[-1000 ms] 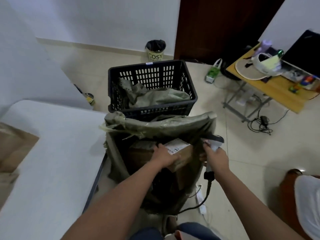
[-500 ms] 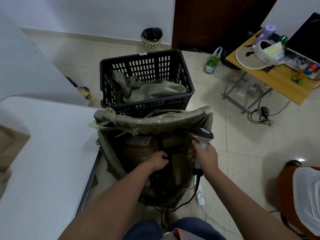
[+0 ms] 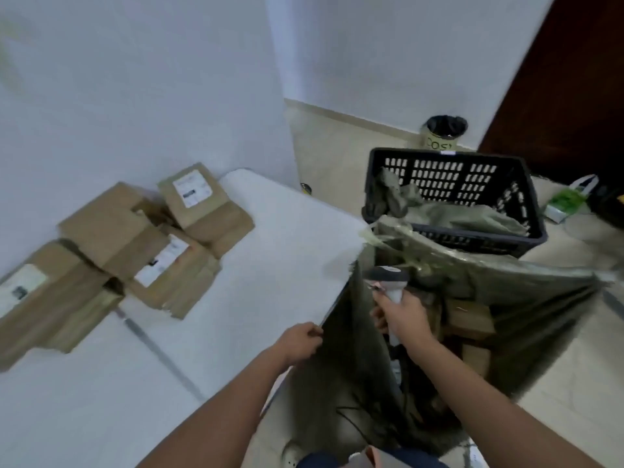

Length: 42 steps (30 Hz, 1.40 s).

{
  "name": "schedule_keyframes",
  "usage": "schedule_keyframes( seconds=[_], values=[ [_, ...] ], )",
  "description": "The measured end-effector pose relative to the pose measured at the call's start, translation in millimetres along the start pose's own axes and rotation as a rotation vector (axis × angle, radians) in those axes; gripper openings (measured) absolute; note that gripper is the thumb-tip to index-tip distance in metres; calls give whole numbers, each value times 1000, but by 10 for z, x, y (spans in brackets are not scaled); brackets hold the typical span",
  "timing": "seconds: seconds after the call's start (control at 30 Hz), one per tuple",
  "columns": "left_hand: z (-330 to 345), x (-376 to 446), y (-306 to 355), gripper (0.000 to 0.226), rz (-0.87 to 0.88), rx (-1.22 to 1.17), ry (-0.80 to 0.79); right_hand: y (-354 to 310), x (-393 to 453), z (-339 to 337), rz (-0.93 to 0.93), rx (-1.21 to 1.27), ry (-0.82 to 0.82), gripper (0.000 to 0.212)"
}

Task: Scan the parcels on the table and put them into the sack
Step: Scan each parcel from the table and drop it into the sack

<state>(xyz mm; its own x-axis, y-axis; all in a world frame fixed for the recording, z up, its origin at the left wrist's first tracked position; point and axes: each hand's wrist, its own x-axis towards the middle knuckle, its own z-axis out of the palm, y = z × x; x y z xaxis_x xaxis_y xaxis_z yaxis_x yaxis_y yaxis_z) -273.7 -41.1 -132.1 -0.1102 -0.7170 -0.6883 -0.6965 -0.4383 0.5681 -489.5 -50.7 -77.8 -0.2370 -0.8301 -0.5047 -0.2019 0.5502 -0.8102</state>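
Several brown cardboard parcels (image 3: 158,244) with white labels lie piled on the white table (image 3: 256,265) at the left, against the wall. The grey-green sack (image 3: 526,285) stands open beside the table's right edge, with brown parcels (image 3: 469,319) inside. My right hand (image 3: 401,315) grips a handheld barcode scanner (image 3: 388,278) over the sack's mouth, its cable hanging down. My left hand (image 3: 300,336) is at the table's edge beside the sack's rim, fingers curled; the blur hides whether it pinches the rim.
A black plastic crate (image 3: 456,184) with crumpled sacks stands on the floor behind the sack. A small bin (image 3: 442,133) with a black liner sits by the wall, next to a dark wooden door (image 3: 567,79). A green-and-white bag (image 3: 567,197) lies at the right.
My left hand came out of the sack, leaving the parcel inside, and now is at the table's edge. The view swung left, bringing the parcel pile into sight. The right hand still holds the scanner.
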Motion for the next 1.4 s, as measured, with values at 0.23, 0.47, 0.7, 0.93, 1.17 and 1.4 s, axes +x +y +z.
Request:
schedule_keyframes(
  seconds=[0.23,0.47,0.7,0.93,1.17,1.4],
  values=[
    [-1098,-873,-1420,32,-113,-233,229,-836,-613,1627,-277,-161,-333,20],
    [-1684,-1549,-2428,27,-161,-392,410,-1259,-1269,2824,-438,-258,-503,27],
    [-2269,-1825,-3050,25,-178,-760,641,-1741,-1631,3539,-568,-345,-585,23],
    [-3033,-1802,-3470,66,-401,-1112,1119,-2061,-1627,4147,-608,-385,-621,23],
    [-3502,-1523,-3772,99,-346,-1433,964,-2156,-1529,4560,-525,-411,-637,29],
    [-3504,-1239,-3840,92,-234,-1670,847,-2100,-1425,4780,-459,-416,-629,20]
  ],
)
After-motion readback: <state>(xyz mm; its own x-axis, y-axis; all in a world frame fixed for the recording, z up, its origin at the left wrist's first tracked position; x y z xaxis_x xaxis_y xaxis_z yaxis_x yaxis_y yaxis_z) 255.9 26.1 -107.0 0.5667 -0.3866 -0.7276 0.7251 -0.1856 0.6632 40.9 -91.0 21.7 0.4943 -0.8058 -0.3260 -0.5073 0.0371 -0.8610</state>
